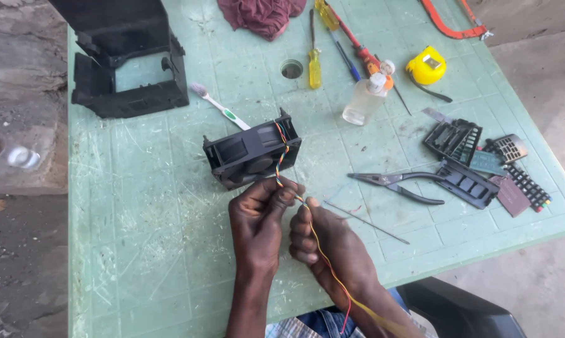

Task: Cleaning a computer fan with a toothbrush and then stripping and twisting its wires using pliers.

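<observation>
A black square cooling fan [251, 153] lies on the pale green plastic table [151, 225]. A twisted bundle of coloured wires [282, 156] runs from the fan toward me. My left hand [259, 219] pinches the bundle just below the fan. Beside it, my right hand [329, 241] grips the same wires where they split into thin yellow and red strands [332, 275], which trail back over my wrist toward my lap.
A black plastic housing [127, 59] stands at the back left. A toothbrush [218, 106], screwdrivers [314, 62], a small clear bottle [365, 99], a yellow tape measure [426, 65], long-nose pliers [398, 184] and black plastic parts [467, 156] lie around. A thin metal rod [367, 222] rests near my right hand.
</observation>
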